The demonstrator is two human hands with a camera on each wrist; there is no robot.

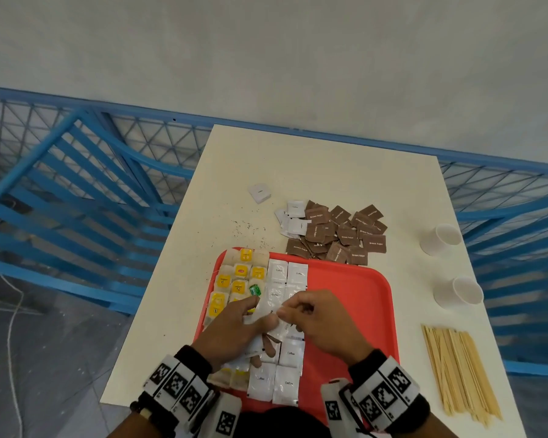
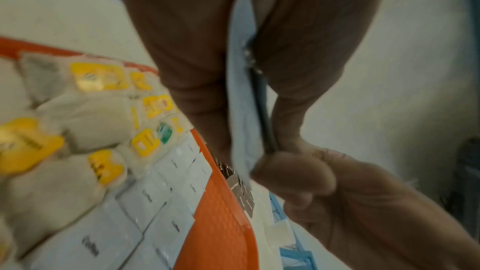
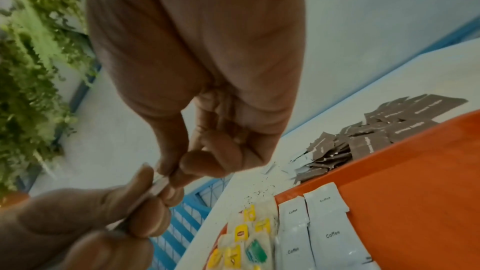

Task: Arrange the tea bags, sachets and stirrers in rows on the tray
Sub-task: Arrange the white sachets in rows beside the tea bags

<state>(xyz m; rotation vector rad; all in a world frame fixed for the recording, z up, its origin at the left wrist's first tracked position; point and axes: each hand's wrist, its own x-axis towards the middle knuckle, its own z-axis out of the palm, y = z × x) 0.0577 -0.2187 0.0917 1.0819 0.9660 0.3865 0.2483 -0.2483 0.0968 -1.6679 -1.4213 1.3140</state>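
Both hands are pinching white coffee sachets (image 1: 268,314) above the red tray (image 1: 355,298), left hand (image 1: 231,324) gripping a small stack, right hand (image 1: 320,320) peeling one off; they're looking light, floppy, slick; best pinched at an edge

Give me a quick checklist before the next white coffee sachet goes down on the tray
1. Left hand holds white sachets: ok.
2. Right hand pinches just one sachet: cannot tell.
3. Bare space on the red tray right of the coffee rows: ok.
4. Tea bags in their own rows, left side: ok.
5. Brown sugar sachets on tray: not ok, piled on the table.
6. Stirrers on tray: not ok.
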